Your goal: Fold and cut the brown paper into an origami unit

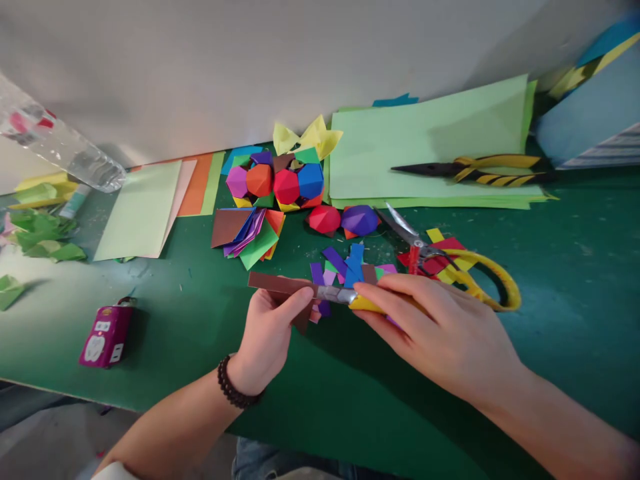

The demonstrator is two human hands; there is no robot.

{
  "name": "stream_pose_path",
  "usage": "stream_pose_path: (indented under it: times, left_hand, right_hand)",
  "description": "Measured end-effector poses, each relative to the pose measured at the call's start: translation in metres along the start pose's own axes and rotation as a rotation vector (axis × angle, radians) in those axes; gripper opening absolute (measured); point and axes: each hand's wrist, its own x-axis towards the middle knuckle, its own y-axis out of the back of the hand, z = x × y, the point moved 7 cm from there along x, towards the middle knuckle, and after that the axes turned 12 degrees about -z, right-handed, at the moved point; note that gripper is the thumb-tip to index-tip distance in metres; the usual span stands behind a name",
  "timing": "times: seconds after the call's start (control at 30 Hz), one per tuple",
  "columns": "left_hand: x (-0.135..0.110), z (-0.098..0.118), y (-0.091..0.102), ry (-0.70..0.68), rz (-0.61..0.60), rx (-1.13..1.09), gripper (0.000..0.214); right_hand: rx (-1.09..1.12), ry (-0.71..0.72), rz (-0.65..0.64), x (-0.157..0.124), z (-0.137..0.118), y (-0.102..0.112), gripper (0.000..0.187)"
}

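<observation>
My left hand (267, 337), with a dark bead bracelet at the wrist, is closed in a pinch on a brown paper strip (275, 283) held level above the green mat (190, 347). My right hand (440, 330) grips a yellow-handled utility knife (350, 298); its metal blade lies along the strip's right end, beside the left thumb. Small cut paper scraps (345, 263) in blue, purple and pink lie just behind the strip.
Yellow-handled scissors (450, 260) lie right of the scraps, with black-and-yellow pliers (480, 170) on green paper sheets (425, 147). Folded paper polyhedra (285, 181) cluster at the back. Folded squares (250, 233), paper sheets (145, 207), a plastic bottle (55, 143) and a pink box (106, 335) lie left.
</observation>
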Motion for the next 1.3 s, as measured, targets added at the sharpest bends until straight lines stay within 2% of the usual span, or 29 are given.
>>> stream_pose_path:
  times: [0.23, 0.6, 0.83, 1.0, 1.13, 1.3]
  left_hand:
    - [0.001, -0.001, 0.001, 0.058, -0.013, -0.006, 0.020]
    - [0.003, 0.005, 0.005, 0.027, -0.026, -0.043, 0.013]
    - [0.000, -0.003, -0.001, 0.082, -0.050, -0.061, 0.026]
    - [-0.002, -0.002, 0.007, 0.085, 0.047, -0.024, 0.034]
    - [0.000, 0.001, 0.005, 0.076, -0.015, 0.098, 0.034]
    - [0.001, 0.003, 0.002, 0.076, -0.122, 0.147, 0.029]
  right_hand:
    - [-0.018, -0.002, 0.019, 0.000, 0.006, 0.006, 0.015]
    - [-0.084, 0.016, 0.054, 0.000, 0.014, 0.013, 0.016]
    - [-0.025, 0.041, 0.013, 0.001, 0.008, 0.007, 0.015]
    - [-0.006, 0.034, 0.047, 0.001, 0.008, 0.011, 0.012]
    - [0.010, 0.042, 0.048, 0.003, 0.005, 0.012, 0.013]
    - [0.018, 0.044, 0.053, 0.003, 0.008, 0.014, 0.012]
